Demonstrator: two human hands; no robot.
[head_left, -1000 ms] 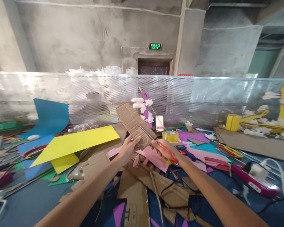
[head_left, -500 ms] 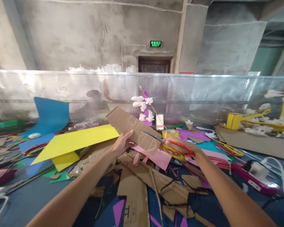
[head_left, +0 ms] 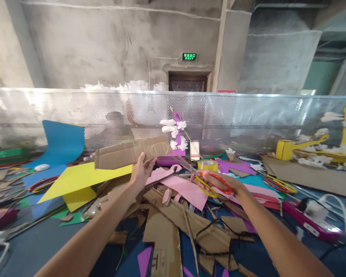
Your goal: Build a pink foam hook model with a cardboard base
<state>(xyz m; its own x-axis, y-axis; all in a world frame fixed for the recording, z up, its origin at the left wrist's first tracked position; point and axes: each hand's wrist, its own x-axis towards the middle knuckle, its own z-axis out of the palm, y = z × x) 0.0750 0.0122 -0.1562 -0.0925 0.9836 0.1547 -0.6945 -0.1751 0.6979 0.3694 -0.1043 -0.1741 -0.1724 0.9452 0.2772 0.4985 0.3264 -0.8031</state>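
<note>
A long strip of brown cardboard (head_left: 127,152) with drawn outlines near its right end is raised over the table, pinched along its lower edge by my left hand (head_left: 142,169). My right hand (head_left: 209,180) has its fingers in the handles of a pair of scissors (head_left: 225,184), one loop red and one yellow. The blades are parted and point up and left, near the cardboard's right end; whether they touch it I cannot tell. Below both hands lie a pink sheet (head_left: 187,188) and a curved pink strip (head_left: 161,175).
Cardboard scraps (head_left: 164,231) cover the middle front. Yellow card (head_left: 83,173) and blue card (head_left: 65,140) lie left. A purple figure with white tufts (head_left: 177,132) stands before a perforated metal screen (head_left: 150,115). To the right are a tape roll (head_left: 207,165) and a purple power strip (head_left: 311,223).
My left hand has shifted left and turned the cardboard strip to nearly level, away from the scissors. The blades have opened wider, and the curved pink strip has come into view.
</note>
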